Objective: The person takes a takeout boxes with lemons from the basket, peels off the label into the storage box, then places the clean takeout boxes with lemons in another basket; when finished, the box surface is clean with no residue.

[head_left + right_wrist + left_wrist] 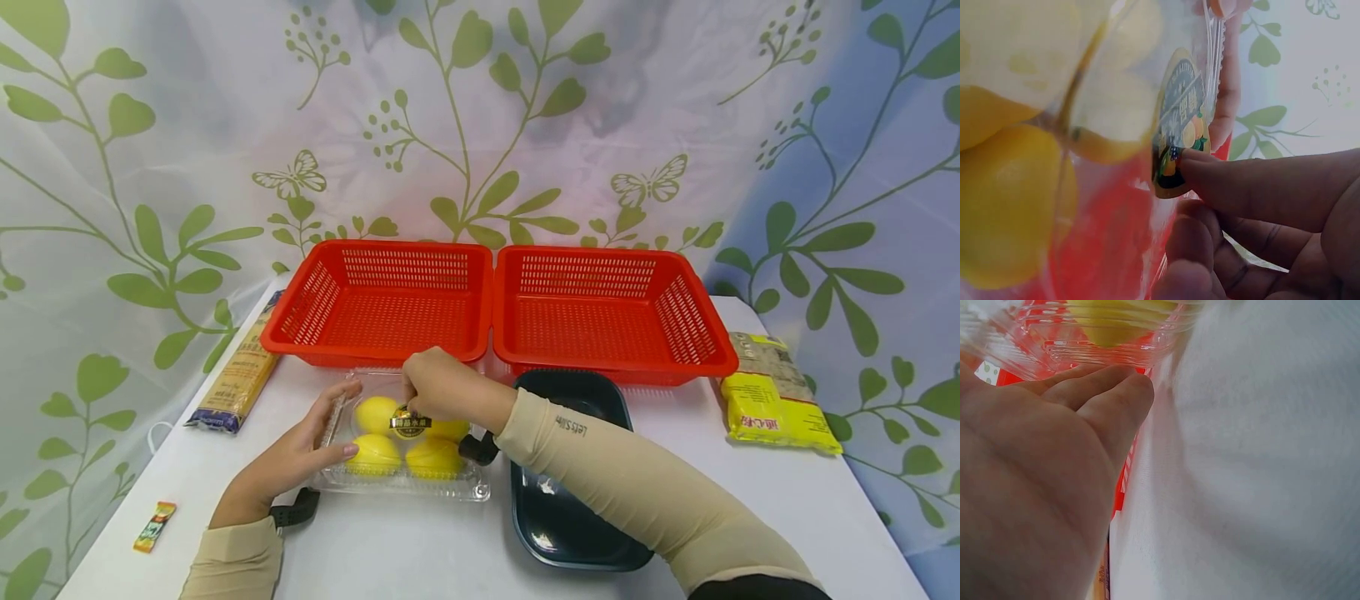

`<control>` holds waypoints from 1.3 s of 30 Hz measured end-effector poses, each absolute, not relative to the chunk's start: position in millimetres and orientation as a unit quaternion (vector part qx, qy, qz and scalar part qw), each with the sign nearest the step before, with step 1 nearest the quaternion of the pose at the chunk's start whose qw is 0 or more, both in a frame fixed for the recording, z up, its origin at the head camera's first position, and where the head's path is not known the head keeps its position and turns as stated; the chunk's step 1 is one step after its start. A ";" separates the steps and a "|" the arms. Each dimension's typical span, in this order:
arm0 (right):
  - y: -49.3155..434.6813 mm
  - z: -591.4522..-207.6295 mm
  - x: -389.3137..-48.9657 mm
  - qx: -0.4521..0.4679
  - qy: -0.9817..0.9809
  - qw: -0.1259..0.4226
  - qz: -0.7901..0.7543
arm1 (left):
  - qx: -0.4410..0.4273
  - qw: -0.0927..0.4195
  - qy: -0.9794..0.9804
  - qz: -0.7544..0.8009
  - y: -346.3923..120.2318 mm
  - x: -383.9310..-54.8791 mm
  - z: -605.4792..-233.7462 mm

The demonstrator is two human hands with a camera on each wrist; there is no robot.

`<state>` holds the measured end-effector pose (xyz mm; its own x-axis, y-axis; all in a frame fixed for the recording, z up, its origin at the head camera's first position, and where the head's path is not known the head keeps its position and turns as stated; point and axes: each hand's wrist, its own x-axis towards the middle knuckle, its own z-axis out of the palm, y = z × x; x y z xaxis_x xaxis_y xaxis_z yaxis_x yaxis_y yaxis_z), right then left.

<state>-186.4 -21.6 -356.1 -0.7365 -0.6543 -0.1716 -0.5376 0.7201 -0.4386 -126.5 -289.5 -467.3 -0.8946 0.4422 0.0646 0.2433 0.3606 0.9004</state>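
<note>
A clear plastic fruit box (465, 485) holds several yellow lemons (372, 455). An oval printed label (410, 422) is on its lid, and the right wrist view shows fruit printed on the label (1179, 119). My left hand (300, 450) grips the box's left side, thumb over the lid; in the left wrist view its fingers (1116, 403) lie against the box's edge. My right hand (450, 386) reaches over the lid with curled fingers. Its thumb (1229, 181) and forefinger pinch the label's edge; the forefinger's contact is partly hidden.
Two red plastic baskets (378, 362) (615, 371) stand side by side behind the box. A dark tray (577, 533) lies under my right forearm. A long noodle-like packet (240, 371) lies at left, a small sachet (155, 526) at front left, a yellow bag (780, 408) at right.
</note>
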 end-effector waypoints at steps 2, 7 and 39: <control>-19.0 -355.0 -184.2 -0.329 0.910 0.163 -0.190 | 0.208 0.096 0.820 0.525 -289.4 -126.8 -467.5; -8.4 -346.7 -176.7 -0.354 0.895 0.161 -0.221 | 0.208 0.098 0.820 0.525 -289.5 -126.2 -467.7; 143.7 -352.2 -172.8 -0.352 0.857 0.208 -0.313 | 0.218 0.089 0.823 0.517 -290.2 -126.8 -468.8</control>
